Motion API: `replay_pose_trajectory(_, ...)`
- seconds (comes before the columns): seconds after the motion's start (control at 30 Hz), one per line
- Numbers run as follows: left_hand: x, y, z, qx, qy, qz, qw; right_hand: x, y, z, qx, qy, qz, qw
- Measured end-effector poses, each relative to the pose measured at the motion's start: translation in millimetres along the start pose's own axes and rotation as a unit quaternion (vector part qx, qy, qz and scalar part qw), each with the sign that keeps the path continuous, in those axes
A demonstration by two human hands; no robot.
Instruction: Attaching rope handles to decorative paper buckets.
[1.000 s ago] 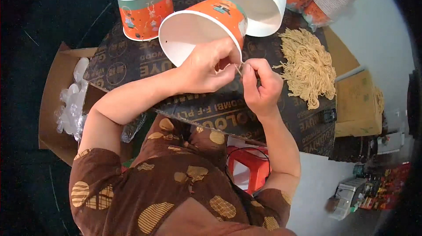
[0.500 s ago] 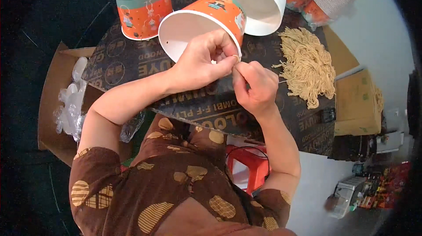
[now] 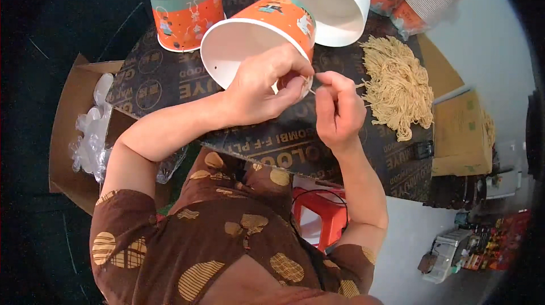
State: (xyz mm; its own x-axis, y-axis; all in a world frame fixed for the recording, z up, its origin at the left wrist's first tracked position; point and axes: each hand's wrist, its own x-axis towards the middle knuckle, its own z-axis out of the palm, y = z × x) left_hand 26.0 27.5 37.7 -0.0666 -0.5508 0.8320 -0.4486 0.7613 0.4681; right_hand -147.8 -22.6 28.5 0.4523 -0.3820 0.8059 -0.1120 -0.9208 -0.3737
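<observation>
Partly, the left hand hides the orange bucket.

Spreads out as a dark tabletop with rows of gold printing. Carries, at the far left, an upside-down orange bucket, white base up. Bears, toward the far side, a white bucket on its side, open end facing nearer. Holds, at right, a loose heap of tan strings. Has a tilted orange bucket over its middle, contact with the surface impossible to tell.
</observation>
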Motion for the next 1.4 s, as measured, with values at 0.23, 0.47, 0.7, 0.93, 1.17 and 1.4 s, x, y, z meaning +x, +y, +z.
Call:
replay_pose_trajectory(0.23,-0.6,-2.5,1.9,-0.015,-0.039,0.065,0.997,3.4,6.7,4.4,-0.019,0.053,-0.087,0.995)
replay_pose_trajectory(0.47,-2.5,-1.0,1.5,0.010,-0.042,0.088,0.995,5.1,1.5,4.1,0.013,0.034,-0.048,0.998)
replay_pose_trajectory(0.7,-1.7,-0.3,1.8,0.069,-0.036,0.155,0.985,5.3,-1.1,3.3,-0.007,0.039,-0.070,0.997)
replay_pose_trajectory(0.93,-4.8,-8.0,2.0,0.103,-0.029,0.214,0.971,0.3,-8.4,6.6,-0.020,0.040,-0.059,0.997)
replay_pose_trajectory(1.17,1.0,-4.4,-5.4,0.122,-0.044,0.238,0.963,-3.0,-21.2,9.3,0.026,0.031,0.036,0.999)
replay_pose_trajectory(1.4,0.6,40.7,-30.5,0.050,-0.085,0.170,0.981,3.0,-73.9,-8.6,0.073,-0.029,0.097,0.992)
